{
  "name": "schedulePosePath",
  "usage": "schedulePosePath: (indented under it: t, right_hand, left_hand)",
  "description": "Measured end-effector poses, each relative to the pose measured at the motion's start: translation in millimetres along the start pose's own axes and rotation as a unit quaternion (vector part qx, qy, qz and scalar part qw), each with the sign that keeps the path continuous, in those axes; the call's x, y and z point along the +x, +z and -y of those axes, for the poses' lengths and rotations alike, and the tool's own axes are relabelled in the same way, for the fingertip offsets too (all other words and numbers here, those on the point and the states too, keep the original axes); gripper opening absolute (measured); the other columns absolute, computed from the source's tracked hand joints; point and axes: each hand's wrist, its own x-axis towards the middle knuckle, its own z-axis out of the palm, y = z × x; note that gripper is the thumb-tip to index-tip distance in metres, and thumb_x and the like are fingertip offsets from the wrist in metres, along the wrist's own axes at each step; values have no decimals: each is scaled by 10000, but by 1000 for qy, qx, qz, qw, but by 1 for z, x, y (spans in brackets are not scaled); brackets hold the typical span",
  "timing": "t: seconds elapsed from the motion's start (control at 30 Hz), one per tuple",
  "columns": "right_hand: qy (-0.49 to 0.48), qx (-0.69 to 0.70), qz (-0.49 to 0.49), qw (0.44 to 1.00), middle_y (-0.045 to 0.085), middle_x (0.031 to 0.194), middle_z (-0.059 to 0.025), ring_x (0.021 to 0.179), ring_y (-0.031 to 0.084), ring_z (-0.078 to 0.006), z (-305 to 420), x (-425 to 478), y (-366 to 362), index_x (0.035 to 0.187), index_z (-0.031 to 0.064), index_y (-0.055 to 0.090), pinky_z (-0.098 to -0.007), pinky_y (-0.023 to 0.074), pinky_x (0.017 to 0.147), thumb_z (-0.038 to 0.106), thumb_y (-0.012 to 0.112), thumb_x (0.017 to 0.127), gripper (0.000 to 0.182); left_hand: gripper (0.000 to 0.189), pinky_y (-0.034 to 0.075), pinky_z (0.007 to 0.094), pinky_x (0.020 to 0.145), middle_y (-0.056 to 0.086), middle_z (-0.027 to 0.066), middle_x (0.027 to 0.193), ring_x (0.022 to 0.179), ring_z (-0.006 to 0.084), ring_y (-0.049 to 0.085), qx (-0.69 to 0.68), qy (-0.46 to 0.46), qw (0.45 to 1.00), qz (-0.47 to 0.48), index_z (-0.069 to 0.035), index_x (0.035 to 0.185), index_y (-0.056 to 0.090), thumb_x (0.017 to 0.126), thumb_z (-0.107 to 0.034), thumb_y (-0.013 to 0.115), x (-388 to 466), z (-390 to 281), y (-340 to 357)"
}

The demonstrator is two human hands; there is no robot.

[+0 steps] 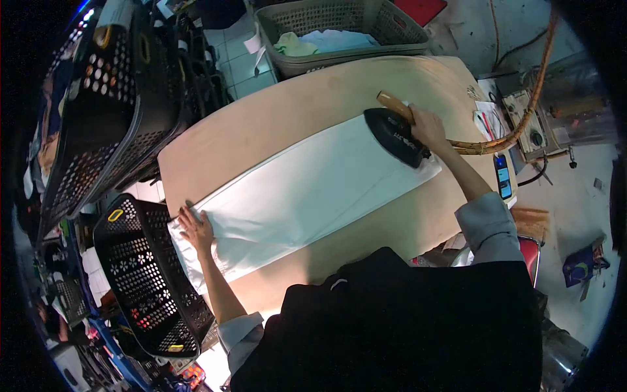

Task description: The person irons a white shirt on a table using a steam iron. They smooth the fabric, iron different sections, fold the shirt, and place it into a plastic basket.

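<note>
A long piece of white cloth [294,186] lies slantwise across the beige padded ironing table [274,132]. My right hand [428,128] grips the wooden handle of a black iron [396,137], which rests on the cloth's far right end. Its palm side is hidden from me. From the iron a brown-wrapped hose [509,139] curves up to the right. At the cloth's left end, my left hand [197,230] presses down with its fingers spread, near the table's left edge. Faint creases run through the cloth beside that hand.
A grey-green basket [343,51] with pale cloths stands behind the table. Black perforated baskets [142,274] crowd the left side. Near the table's right edge lie a phone [502,176] and a red pen [487,122], with a control box [526,125] beyond.
</note>
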Motion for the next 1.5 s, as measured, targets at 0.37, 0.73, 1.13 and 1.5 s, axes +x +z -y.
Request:
schedulePosePath:
  t: [0.37, 0.73, 1.13, 1.5]
  right_hand:
    - [159, -68, 25, 985, 596, 786, -170, 773, 577, -338, -131, 29, 9, 908, 52, 498, -454, 437, 664, 131, 569, 717, 219]
    - [121, -212, -195, 950, 523, 1016, -125, 933, 519, -304, -135, 23, 9, 1025, 79, 467, -438, 406, 740, 174, 633, 695, 382]
    - [252, 289, 174, 907, 567, 1008, -169, 900, 562, -284, -44, -44, 80, 1157, -26, 411, -376, 443, 776, 275, 668, 683, 618]
    - [174, 732, 210, 625, 492, 1111, -113, 982, 524, -207, 27, -21, -70, 1230, 7, 353, -339, 442, 850, 22, 585, 687, 591]
  left_hand:
    - [626, 96, 669, 922, 215, 111, 1397, 1295, 306, 162, 144, -43, 988, -25, -127, 1348, 222, 839, -439, 409, -5, -48, -19]
    - [544, -13, 610, 969, 215, 97, 1400, 1300, 288, 150, 54, 234, 971, -9, -71, 1318, 296, 869, -371, 365, -65, -227, 10]
    - [567, 28, 588, 986, 221, 116, 1394, 1293, 295, 162, -44, 233, 971, 20, -14, 1308, 282, 866, -358, 376, -62, -256, 22]
    - [560, 75, 579, 991, 223, 167, 1377, 1280, 339, 173, -119, 254, 960, -6, -48, 1289, 325, 825, -327, 466, -145, -256, 11]
